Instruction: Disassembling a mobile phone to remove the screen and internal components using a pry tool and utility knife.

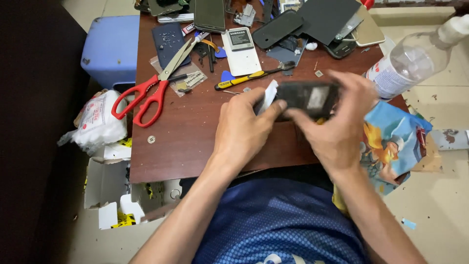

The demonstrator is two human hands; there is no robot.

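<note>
Both hands hold a dark, worn phone body (307,98) above the brown table (190,142). My left hand (242,129) pinches its left end, with a small white piece (268,95) between thumb and fingers, against the phone. My right hand (337,122) wraps the right end, fingers curled over the top edge. Motion blur softens the fingers.
Red-handled scissors (151,93), a yellow-and-black screwdriver (249,77), a white phone battery (240,51), dark phone covers (278,28) and small parts litter the table's far half. A clear plastic bottle (410,61) is at right, a blue stool (111,46) at left, and open cardboard boxes (110,190) below.
</note>
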